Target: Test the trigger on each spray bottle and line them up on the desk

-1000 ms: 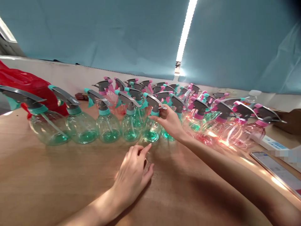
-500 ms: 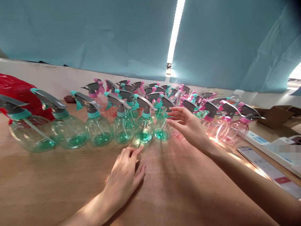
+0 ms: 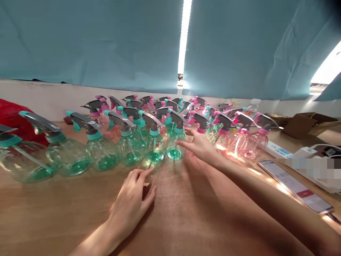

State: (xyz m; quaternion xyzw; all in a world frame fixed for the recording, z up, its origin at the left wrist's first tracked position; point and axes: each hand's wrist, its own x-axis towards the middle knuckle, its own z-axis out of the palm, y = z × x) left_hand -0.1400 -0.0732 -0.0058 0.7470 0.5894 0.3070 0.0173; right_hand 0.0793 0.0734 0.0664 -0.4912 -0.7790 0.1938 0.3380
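My left hand [image 3: 133,199] rests on the wooden tabletop [image 3: 80,213], its fingers loosely bent and apart, holding nothing. In front of its fingertips stands a clear green spray bottle [image 3: 155,147] with a turquoise collar and grey trigger head. My right hand [image 3: 200,144] hovers at the right side of another green spray bottle [image 3: 175,142], thumb and fingers apart. Whether its fingertips touch that bottle I cannot tell. Behind the right hand, a pink spray bottle [image 3: 200,122] is partly hidden. More green bottles, such as this spray bottle [image 3: 102,149], line up to the left.
Several pink spray bottles [image 3: 257,140] stand on the right, with mixed rows behind. A phone [image 3: 293,185], a white power strip [image 3: 279,149] and a cardboard box [image 3: 299,124] lie to the right. A red bag [image 3: 16,119] sits at far left.
The view has turned slightly right, so the bottles appear further left. My right hand has drawn down a little, leaving the green bottle's trigger head and collar in plain sight. My left hand stays on the table.
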